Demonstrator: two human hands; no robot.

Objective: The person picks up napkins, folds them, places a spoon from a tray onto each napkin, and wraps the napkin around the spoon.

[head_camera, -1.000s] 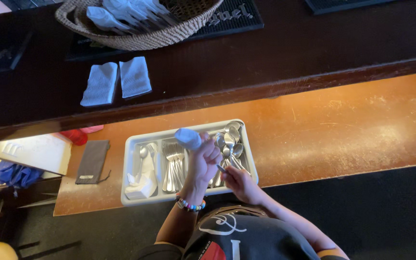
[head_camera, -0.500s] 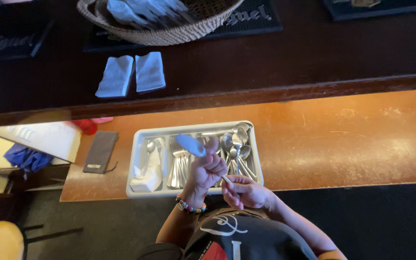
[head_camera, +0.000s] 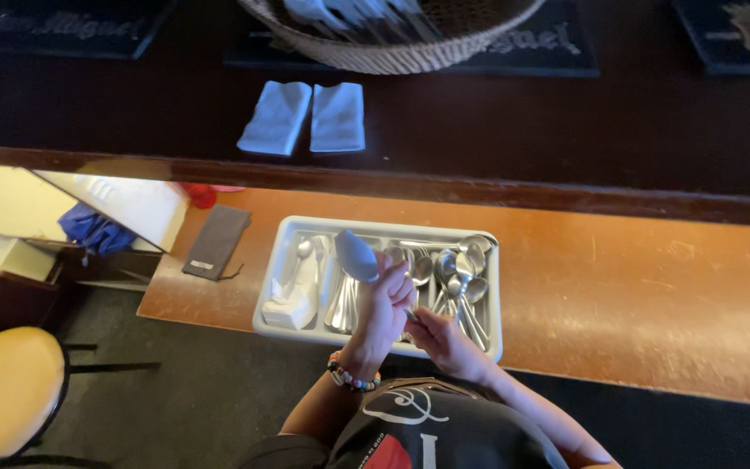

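Orange-brown counter [head_camera: 653,304] runs left to right, with a darker raised bar top [head_camera: 566,139] beyond it. I note a white cutlery tray [head_camera: 281,260] at the near edge of the counter, holding spoons [head_camera: 462,278] in its right compartment and a folded white cloth [head_camera: 292,300] in its left.

Left hand [head_camera: 384,304] is raised above the tray, its grip pressed together around a light blue cloth [head_camera: 356,256]. Right hand [head_camera: 444,343] sits just beside it, nearer to me, grip pinching a piece of cutlery whose handle is mostly hidden; I cannot tell its kind.

Left of the tray lies a dark flat wallet-like item [head_camera: 216,243]. On the bar top, two folded pale blue cloths [head_camera: 305,117] rest side by side, with a wicker basket [head_camera: 392,52] beyond them. A yellow stool seat [head_camera: 2,391] stands near left.
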